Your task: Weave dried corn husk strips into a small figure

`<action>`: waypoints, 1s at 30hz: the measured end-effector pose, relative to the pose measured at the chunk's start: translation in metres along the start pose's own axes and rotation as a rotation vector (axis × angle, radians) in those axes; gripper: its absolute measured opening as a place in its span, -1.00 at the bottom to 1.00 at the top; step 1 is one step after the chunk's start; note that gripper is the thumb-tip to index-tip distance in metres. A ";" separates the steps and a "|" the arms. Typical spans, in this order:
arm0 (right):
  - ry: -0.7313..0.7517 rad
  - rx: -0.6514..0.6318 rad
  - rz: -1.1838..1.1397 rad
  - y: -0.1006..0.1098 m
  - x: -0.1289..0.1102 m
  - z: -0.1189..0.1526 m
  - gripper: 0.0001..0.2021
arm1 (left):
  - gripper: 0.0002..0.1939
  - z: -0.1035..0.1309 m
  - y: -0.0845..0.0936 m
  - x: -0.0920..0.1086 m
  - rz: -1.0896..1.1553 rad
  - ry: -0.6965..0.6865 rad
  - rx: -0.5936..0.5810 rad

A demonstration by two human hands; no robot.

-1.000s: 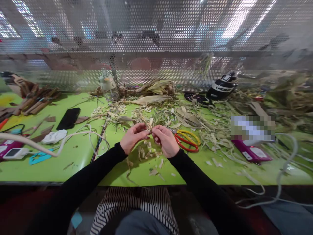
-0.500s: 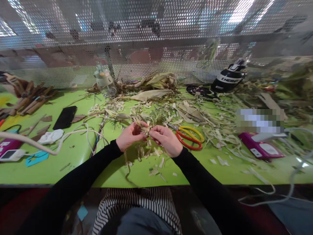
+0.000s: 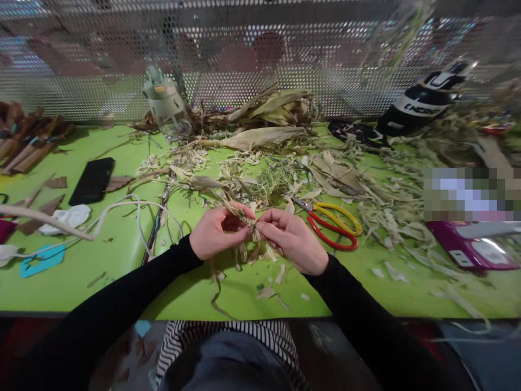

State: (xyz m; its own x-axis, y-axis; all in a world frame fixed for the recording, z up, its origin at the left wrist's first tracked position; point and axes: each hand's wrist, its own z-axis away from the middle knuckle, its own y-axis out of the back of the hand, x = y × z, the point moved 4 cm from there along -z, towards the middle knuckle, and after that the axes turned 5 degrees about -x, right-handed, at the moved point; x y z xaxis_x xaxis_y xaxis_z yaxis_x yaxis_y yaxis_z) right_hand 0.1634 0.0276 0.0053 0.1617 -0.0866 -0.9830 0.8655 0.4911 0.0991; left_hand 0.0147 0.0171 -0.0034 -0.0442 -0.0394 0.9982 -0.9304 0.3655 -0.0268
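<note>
Between my two hands, over the green table (image 3: 118, 277), is a small braided piece of dried husk (image 3: 246, 220) with loose strips hanging below it. My left hand (image 3: 220, 231) pinches the piece from its left side, fingers curled round it. At its right end, the thumb and fingertips of my right hand (image 3: 290, 236) are pressed together on the husk. Red and yellow scissors (image 3: 331, 221) lie just right of my right hand, blades toward the husk scraps (image 3: 268, 179).
Behind the scraps lie dried husks (image 3: 264, 138), a clear bottle (image 3: 166, 106) and a tilted black bottle (image 3: 421, 103) before a perforated screen. To the left are a black phone (image 3: 91, 180), a white cable (image 3: 101, 217) and a blue tag (image 3: 43, 259). A purple box (image 3: 468, 244) stands at right.
The view has come closer to the table and tipped downward. Both hands stay on the husk piece; more of its braided surface shows, and the right hand's fingers have shifted slightly.
</note>
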 end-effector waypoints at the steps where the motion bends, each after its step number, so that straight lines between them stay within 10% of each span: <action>1: 0.005 -0.002 0.006 0.000 0.000 0.001 -0.84 | -0.76 0.000 0.000 0.000 -0.006 -0.002 0.006; 16: 0.049 0.103 0.131 -0.001 -0.008 0.003 -0.89 | -0.78 0.002 -0.003 -0.003 -0.018 -0.018 0.125; 23: 0.009 0.102 -0.403 -0.006 0.004 -0.001 -0.78 | -0.54 -0.003 -0.006 -0.014 0.309 0.086 0.048; 30: -0.012 0.108 -0.523 -0.012 0.005 -0.004 -0.75 | -0.66 -0.004 -0.017 -0.023 0.522 0.090 0.286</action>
State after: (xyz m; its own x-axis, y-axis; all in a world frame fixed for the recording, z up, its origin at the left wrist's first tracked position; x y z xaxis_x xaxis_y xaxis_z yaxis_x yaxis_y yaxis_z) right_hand 0.1523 0.0247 -0.0017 -0.2995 -0.3065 -0.9035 0.8758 0.2874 -0.3878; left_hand 0.0325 0.0153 -0.0261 -0.5022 0.1616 0.8495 -0.8555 0.0505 -0.5153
